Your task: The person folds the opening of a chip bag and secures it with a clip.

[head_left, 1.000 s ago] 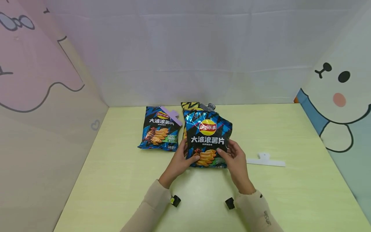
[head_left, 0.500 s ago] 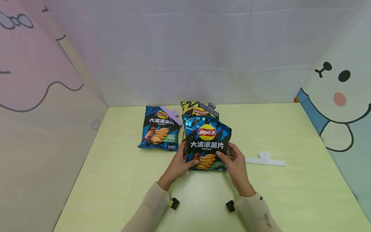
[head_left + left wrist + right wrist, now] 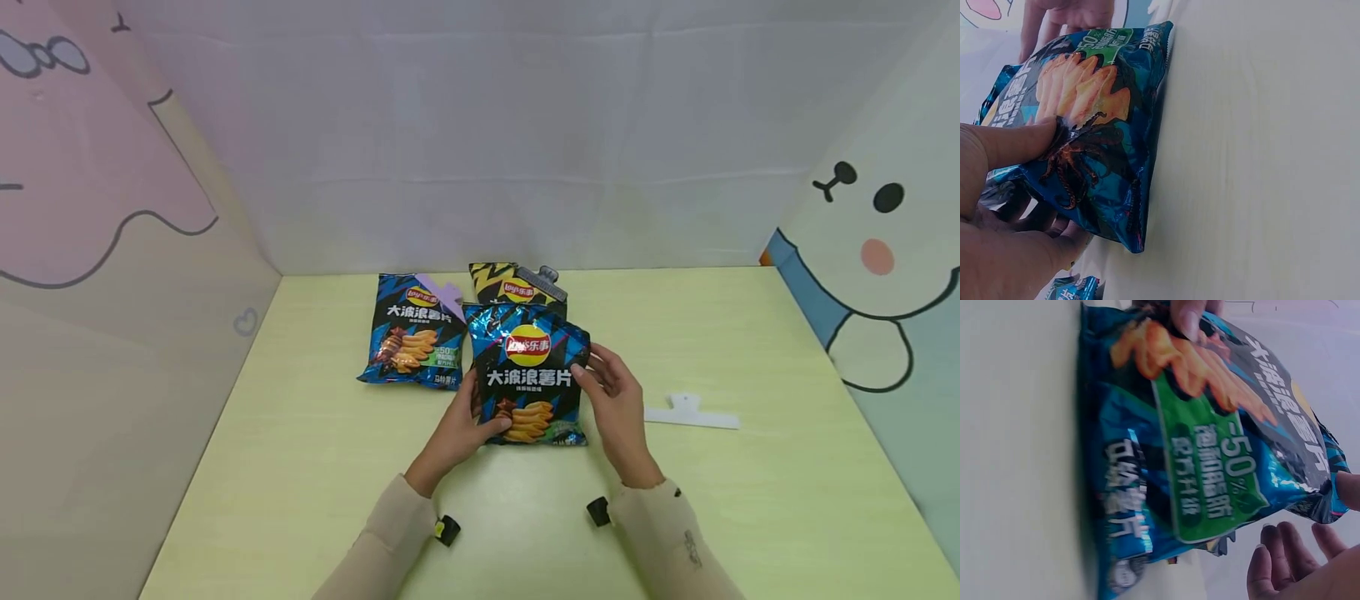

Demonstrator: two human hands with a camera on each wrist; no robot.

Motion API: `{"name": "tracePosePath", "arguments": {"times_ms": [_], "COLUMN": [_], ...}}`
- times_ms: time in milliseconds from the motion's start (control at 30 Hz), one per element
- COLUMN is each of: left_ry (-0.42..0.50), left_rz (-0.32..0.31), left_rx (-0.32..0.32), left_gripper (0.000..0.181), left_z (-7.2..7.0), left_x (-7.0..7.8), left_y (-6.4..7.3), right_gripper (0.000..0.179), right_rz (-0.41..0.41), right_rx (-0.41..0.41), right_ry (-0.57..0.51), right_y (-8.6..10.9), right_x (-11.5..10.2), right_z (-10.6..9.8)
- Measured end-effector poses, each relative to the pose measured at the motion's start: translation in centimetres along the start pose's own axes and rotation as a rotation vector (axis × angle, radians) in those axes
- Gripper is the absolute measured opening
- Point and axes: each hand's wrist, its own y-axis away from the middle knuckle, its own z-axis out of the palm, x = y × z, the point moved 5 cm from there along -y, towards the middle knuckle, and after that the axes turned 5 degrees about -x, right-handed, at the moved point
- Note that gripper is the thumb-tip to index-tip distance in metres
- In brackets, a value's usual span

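Note:
My left hand grips a blue and black bag of potato chips by its lower left side, thumb on the front and fingers behind, as the left wrist view shows. This bag of chips stands tilted up, its bottom edge low over the table. At its upper right edge is my right hand, thumb against the bag's corner. The right wrist view shows the fingers of that hand spread apart from the bag. A white bag clip lies to the right of my right hand.
A second blue chip bag with a purple clip lies at the left on the pale table. Behind the held bag, partly hidden, lies a yellow chip bag with a dark grey clip. A wall closes off the back.
The held bag has come down toward me and shifted slightly left, uncovering more of the yellow bag. My right hand has slid from its lower right side up to the upper right corner.

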Motion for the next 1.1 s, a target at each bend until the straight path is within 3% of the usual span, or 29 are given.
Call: {"name": "tracePosePath", "arguments": {"times_ms": [233, 367, 467, 600, 667, 767, 867, 967, 1100], "left_ry": [-0.025, -0.035, -0.017, -0.043, -0.104, -0.239, -0.43, -0.63, -0.76], "left_rz": [0.001, 0.01, 0.061, 0.238, 0.332, 0.434, 0.486, 0.513, 0.511], "left_rx": [-0.004, 0.005, 0.107, 0.333, 0.386, 0.336, 0.196, 0.088, 0.042], "left_gripper": [0.09, 0.092, 0.086, 0.067, 0.056, 0.04, 0.03, 0.027, 0.02], "left_z": [0.0, -0.4, -1.8, -4.6, -5.5, -5.6, -4.6, -3.4, -2.5], "left_x": [-0.5, 0.0, 1.4, 5.3, 7.7, 11.1, 13.4, 14.8, 15.3], "left_y": [0.2, 0.2, 0.0, -0.4, -0.8, -1.6, -3.0, -4.4, -5.7], "right_gripper": [0.035, 0.031, 0.029, 0.028, 0.027, 0.027, 0.026, 0.025, 0.024], "right_rz": [-0.053, -0.068, -0.085, -0.086, -0.083, -0.079, -0.078, -0.093, -0.114], "right_rx": [0.02, 0.01, -0.001, 0.003, 0.007, 0.007, 0.007, -0.001, -0.019], "right_ry": [-0.038, -0.038, -0.069, -0.099, -0.104, -0.107, -0.11, -0.12, -0.13], "right_y": [-1.2, -1.4, -1.4, -1.4, -1.4, -1.5, -1.5, -1.6, -1.6], "right_x": [-1.6, -2.1, -2.2, -2.0, -2.0, -2.0, -2.1, -2.3, -2.3], "right_z": [0.0, 0.2, 0.3, 0.3, 0.2, 0.1, 0.1, 0.2, 0.4]}}
